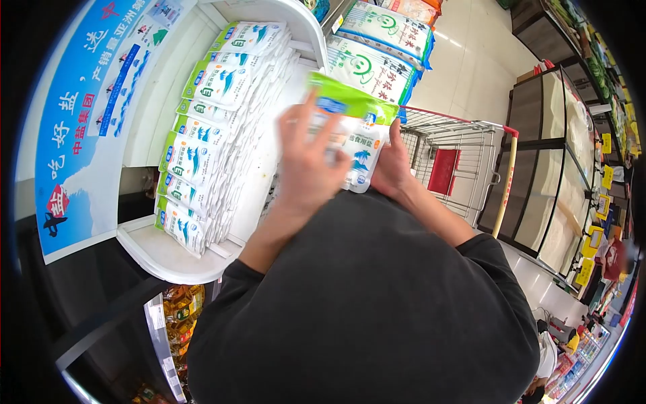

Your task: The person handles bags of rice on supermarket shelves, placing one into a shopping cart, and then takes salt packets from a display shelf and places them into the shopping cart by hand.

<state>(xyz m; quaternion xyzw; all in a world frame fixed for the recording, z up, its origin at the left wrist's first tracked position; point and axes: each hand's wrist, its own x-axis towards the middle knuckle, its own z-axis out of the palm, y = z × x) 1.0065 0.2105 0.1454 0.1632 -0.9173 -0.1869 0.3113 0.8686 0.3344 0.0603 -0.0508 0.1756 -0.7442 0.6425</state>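
Observation:
A white salt packet (363, 145) with a lime-green top and blue print is held up in front of my chest. My right hand (393, 165) grips its right edge, thumb along the side, and the other fingers are hidden behind it. Blurred by motion, my left hand (309, 151) is across the packet's left front with its fingers spread apart; whether it touches the packet is unclear. To the left, rows of similar salt packets (195, 158) stand tightly packed in a white display bin (145, 252).
A blue and white sign (87, 135) borders the bin on the left. Large rice bags (373, 64) lie beyond my hands. A shopping cart (464, 161) with a red-topped handle stands at right, near dark shelving (531, 161). Bottles (182, 316) show at lower left.

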